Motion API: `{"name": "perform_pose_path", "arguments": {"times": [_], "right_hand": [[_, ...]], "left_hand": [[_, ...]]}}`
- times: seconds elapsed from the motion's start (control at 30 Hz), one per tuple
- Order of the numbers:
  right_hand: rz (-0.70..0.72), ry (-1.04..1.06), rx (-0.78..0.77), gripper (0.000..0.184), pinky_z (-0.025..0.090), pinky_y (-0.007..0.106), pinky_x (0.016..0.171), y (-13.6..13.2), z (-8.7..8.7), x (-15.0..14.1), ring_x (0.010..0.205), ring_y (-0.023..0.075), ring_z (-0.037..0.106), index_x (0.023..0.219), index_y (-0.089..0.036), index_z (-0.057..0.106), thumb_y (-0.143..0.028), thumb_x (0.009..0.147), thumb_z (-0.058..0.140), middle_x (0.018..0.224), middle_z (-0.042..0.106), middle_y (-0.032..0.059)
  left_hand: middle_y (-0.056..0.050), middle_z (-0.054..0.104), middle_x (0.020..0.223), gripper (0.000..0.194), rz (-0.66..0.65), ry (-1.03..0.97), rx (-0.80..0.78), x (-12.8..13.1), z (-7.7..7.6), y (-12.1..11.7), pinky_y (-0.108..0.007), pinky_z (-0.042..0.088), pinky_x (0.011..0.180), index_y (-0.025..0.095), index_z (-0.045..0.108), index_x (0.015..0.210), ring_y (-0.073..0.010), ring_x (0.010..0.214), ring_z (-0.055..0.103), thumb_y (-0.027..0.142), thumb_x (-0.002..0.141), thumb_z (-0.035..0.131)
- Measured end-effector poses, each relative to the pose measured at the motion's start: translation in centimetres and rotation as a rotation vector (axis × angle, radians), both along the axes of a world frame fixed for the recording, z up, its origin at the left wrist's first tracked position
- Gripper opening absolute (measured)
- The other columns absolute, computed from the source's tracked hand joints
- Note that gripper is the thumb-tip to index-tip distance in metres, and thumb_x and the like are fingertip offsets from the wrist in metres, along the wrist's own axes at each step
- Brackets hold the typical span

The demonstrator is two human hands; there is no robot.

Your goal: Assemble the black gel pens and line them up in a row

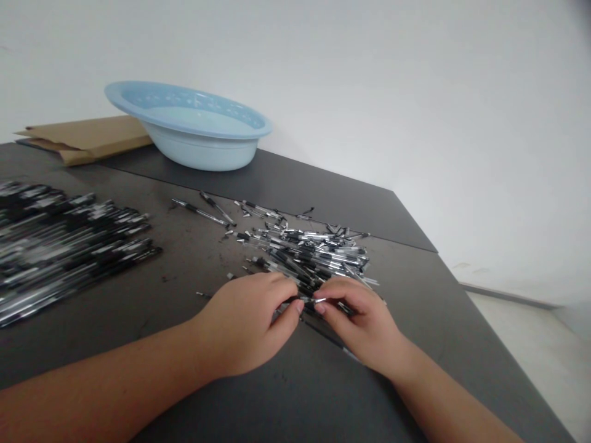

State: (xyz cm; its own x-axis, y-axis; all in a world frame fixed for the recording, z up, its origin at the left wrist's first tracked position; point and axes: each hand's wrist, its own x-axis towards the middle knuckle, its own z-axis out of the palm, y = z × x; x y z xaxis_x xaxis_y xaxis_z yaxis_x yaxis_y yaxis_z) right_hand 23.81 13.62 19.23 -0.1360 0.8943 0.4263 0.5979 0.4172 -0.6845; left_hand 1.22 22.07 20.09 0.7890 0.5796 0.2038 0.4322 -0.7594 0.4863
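Observation:
My left hand (252, 323) is closed in a pinch on a slim pen (305, 299), most of which the fingers hide. At the pen's other end, the thumb and fingertips of my right hand (362, 317) pinch a small bright tip. Both hands meet low over a loose pile of black and clear pens (318, 249), where many small parts lie mixed in. Another pen slants out from below my right hand. Two pens, one of them a clear pen (203, 212), lie apart at the pile's far left.
A large stack of pens (69, 246), blurred, lies side by side at the left. Behind stand a light blue basin (207, 151) and a flattened brown cardboard box (101, 135). The dark table (438, 307) ends along a slanting edge at the right; a white wall (369, 74) rises behind.

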Motion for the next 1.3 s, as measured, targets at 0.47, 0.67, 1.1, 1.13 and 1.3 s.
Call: {"name": "perform_pose_path", "arguments": {"times": [0.47, 0.67, 1.1, 1.13, 1.3], "right_hand": [[0.0, -0.239, -0.091, 0.019, 0.052, 0.034, 0.069, -0.4, 0.2, -1.0, 0.077, 0.0198, 0.067, 0.096, -0.023, 0.068, -0.031, 0.107, 0.055, 0.084, 0.072, 0.0041], [0.079, -0.293, 0.033, 0.018, 0.058, 0.038, 0.089, -0.5, 0.1, -0.2, 0.1, 0.0222, 0.073, 0.121, -0.028, 0.062, -0.021, 0.104, 0.062, 0.112, 0.077, 0.0064], [0.072, -0.438, -0.013, 0.011, 0.057, 0.038, 0.085, -0.9, 1.1, -0.2, 0.095, 0.0224, 0.071, 0.115, -0.022, 0.064, -0.026, 0.108, 0.057, 0.105, 0.076, 0.007], [0.078, -0.451, 0.038, 0.013, 0.057, 0.038, 0.088, -1.0, 1.1, -0.1, 0.099, 0.0225, 0.072, 0.119, -0.022, 0.063, -0.024, 0.107, 0.058, 0.11, 0.077, 0.0073], [0.138, -0.513, 0.152, 0.015, 0.058, 0.036, 0.091, -1.2, 0.8, 0.0, 0.099, 0.0228, 0.073, 0.117, -0.022, 0.063, -0.015, 0.106, 0.056, 0.108, 0.078, 0.0072]], "left_hand": [[-0.007, 0.068, 0.1, 0.028, -0.164, -0.041, 0.015, -0.1, -0.8, 0.0, -0.038, 0.047, 0.085, 0.019, 0.07, 0.107, -0.0245, 0.096, 0.063, 0.025, 0.108, 0.042], [-0.006, 0.066, 0.1, 0.028, -0.154, -0.035, 0.0, -0.2, -0.5, -0.2, -0.038, 0.046, 0.085, 0.019, 0.068, 0.105, -0.0245, 0.096, 0.062, 0.026, 0.109, 0.041], [-0.003, 0.066, 0.094, 0.028, -0.188, -0.002, 0.08, -0.2, -0.4, -0.3, -0.036, 0.046, 0.078, 0.02, 0.064, 0.097, -0.0219, 0.09, 0.063, 0.027, 0.109, 0.041], [-0.003, 0.066, 0.094, 0.028, -0.186, -0.006, 0.083, -0.2, -0.3, -0.3, -0.036, 0.046, 0.078, 0.02, 0.065, 0.097, -0.0218, 0.09, 0.063, 0.027, 0.109, 0.041], [-0.003, 0.066, 0.094, 0.025, -0.192, 0.016, 0.107, -0.3, -0.5, -0.5, -0.036, 0.046, 0.076, 0.02, 0.064, 0.096, -0.022, 0.087, 0.063, 0.027, 0.108, 0.044]]}}
